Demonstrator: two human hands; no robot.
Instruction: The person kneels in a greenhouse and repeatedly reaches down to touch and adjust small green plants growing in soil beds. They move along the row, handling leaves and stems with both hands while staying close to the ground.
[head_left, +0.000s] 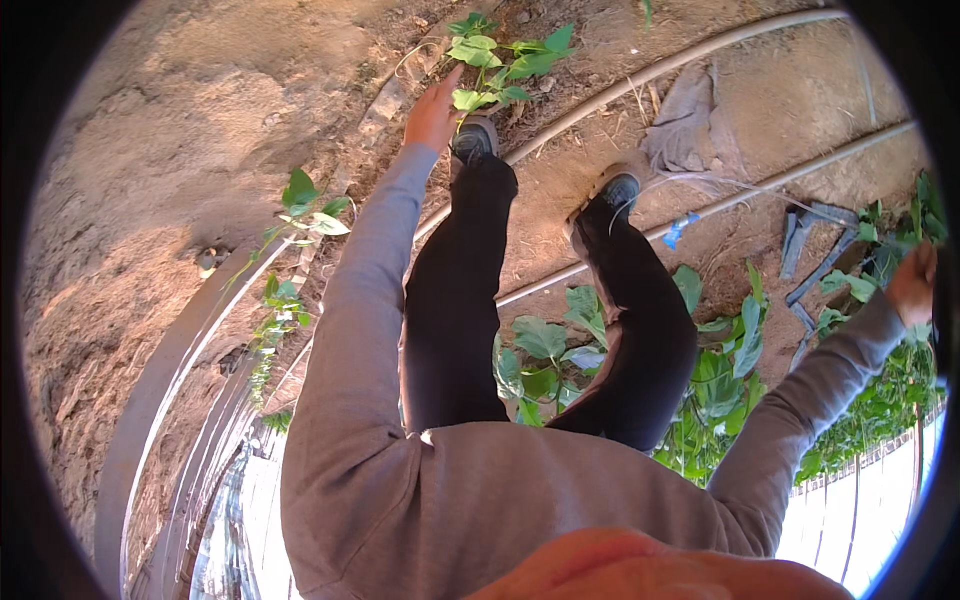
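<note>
My left hand (435, 112) reaches down beside a young climbing plant (487, 71) with broad green leaves, near the toe of my left shoe (474, 142). One finger is stretched out to the leaves. Whether the other fingers pinch the thin stem cannot be made out. My right hand (911, 283) is held out to the far right, partly cut by the dark rim, beside dense leafy vines (870, 412). Its fingers are curled, and anything inside them is hidden.
Two thin pipes (645, 75) (825, 159) cross the bare soil (187, 112) around my feet. Leafy plants (720, 367) stand by my right leg, dark strips (806, 240) lie farther right. A crumpled sheet (681, 124), a blue scrap (680, 230) and a small vine (311, 210) also show.
</note>
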